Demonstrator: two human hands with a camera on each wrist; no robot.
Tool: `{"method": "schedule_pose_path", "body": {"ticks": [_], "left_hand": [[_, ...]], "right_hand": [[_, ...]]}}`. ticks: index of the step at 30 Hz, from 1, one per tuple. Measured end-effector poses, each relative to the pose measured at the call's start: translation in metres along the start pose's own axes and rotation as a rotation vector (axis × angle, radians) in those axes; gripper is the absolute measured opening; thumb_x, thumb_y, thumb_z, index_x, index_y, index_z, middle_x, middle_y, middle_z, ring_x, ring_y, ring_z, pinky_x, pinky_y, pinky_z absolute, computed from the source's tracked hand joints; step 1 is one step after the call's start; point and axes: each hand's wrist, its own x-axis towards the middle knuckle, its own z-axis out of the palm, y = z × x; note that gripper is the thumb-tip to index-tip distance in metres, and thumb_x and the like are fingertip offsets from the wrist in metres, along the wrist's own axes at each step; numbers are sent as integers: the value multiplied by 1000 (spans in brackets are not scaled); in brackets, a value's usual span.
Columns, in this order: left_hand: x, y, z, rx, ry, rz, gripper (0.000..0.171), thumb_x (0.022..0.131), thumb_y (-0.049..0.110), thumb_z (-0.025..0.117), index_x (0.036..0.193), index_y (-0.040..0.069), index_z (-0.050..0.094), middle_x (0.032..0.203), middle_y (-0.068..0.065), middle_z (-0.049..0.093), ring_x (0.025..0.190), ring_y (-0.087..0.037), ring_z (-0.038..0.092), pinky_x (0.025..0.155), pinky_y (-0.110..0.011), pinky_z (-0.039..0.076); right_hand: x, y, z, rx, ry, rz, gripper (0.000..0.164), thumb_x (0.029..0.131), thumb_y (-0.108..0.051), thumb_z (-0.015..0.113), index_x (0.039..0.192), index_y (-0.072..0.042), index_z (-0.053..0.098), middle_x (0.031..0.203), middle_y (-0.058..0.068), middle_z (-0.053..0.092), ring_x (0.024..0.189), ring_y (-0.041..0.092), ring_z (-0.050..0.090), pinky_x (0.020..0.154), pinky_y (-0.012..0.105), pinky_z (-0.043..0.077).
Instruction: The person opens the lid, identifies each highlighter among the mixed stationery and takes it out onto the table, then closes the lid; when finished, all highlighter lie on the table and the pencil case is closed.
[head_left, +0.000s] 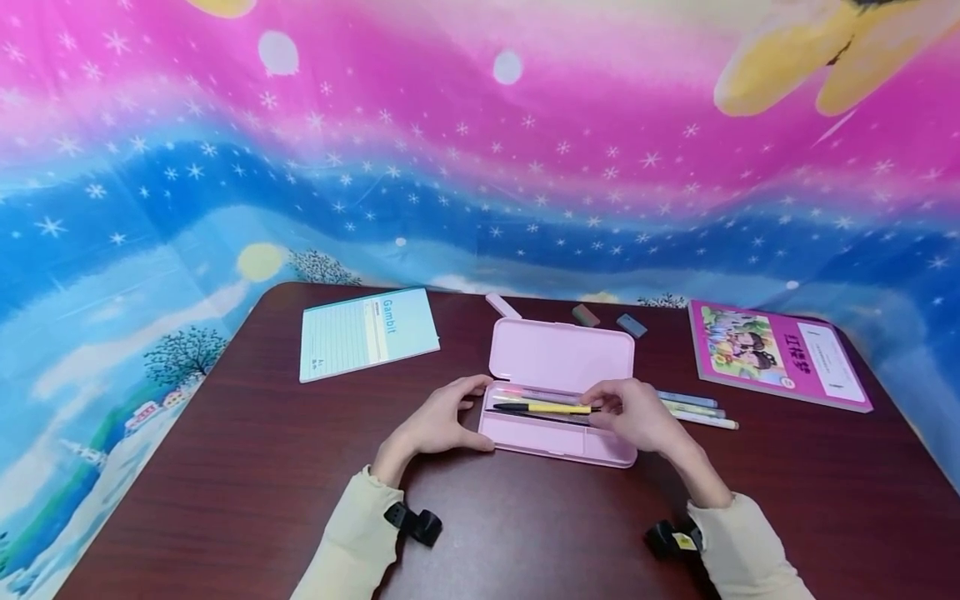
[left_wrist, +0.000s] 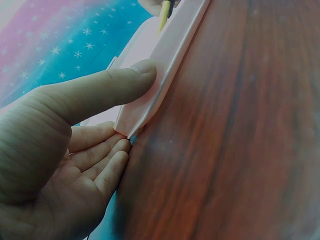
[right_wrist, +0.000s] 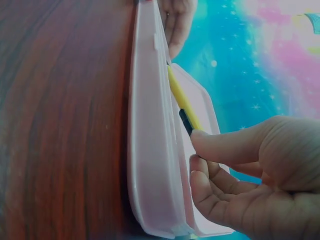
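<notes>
A pink pencil case [head_left: 534, 435] lies with its lid [head_left: 562, 352] swung back. My left hand [head_left: 438, 422] holds its left end, the thumb against the front wall and the fingers around the far side; the left wrist view shows that thumb [left_wrist: 117, 87] pressed on the pink wall. My right hand [head_left: 636, 417] pinches the end of a yellow-and-black pen [head_left: 557, 408] between thumb and fingers, over the case's back compartment. Beneath and behind it, slim pens [head_left: 525, 392] lie in that compartment. The yellow barrel [right_wrist: 181, 95] slants into the case in the right wrist view.
Right of the case lie several pens [head_left: 703, 422], partly behind my right hand. A pink stick-like block [head_left: 502, 306], a two-tone eraser [head_left: 585, 315] and a blue-grey eraser [head_left: 632, 325] lie behind the lid. A notebook [head_left: 352, 337] is at left, a magenta book [head_left: 780, 358] at right.
</notes>
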Motion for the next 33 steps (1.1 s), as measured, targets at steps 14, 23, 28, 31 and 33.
{"method": "schedule_pose_path", "body": {"ticks": [14,23,28,31,33], "left_hand": [[1,-1,0,1,4,12,83,62,28,83,131,11,41,128,-2,45,113,-18,47,94,-30,41],[1,0,-1,-1,2,17,84,62,30,83,132,11,40,129,-2,44,113,-18,47,94,-31,41],[1,-1,-1,-1,7,13,83,62,30,83,131,11,41,128,-1,45,113,-17,47,95,-31,41],[0,-2,-1,-3,3,17,83,62,30,82,131,11,41,129,-2,45,113,-18,47,95,-31,41],[0,-3,0,-5,1,18,83,62,30,82,131,11,41,129,-2,45,113,-18,47,95,-31,41]], "right_hand": [[-8,10,-11,-5,30,79,14,77,-15,71,90,-12,68,77,-2,62,66,15,51,59,26,46],[-11,18,-13,107,73,92,15,77,-21,72,88,-12,68,73,0,62,64,17,50,53,24,43],[-11,22,-13,210,108,126,21,78,-24,70,91,-8,68,78,5,63,68,20,52,58,23,47],[-12,24,-14,278,126,145,23,79,-23,69,92,-5,66,81,9,64,70,22,56,61,26,50],[-12,24,-17,322,146,156,24,80,-22,68,93,-2,65,82,12,64,71,24,57,62,28,50]]}}
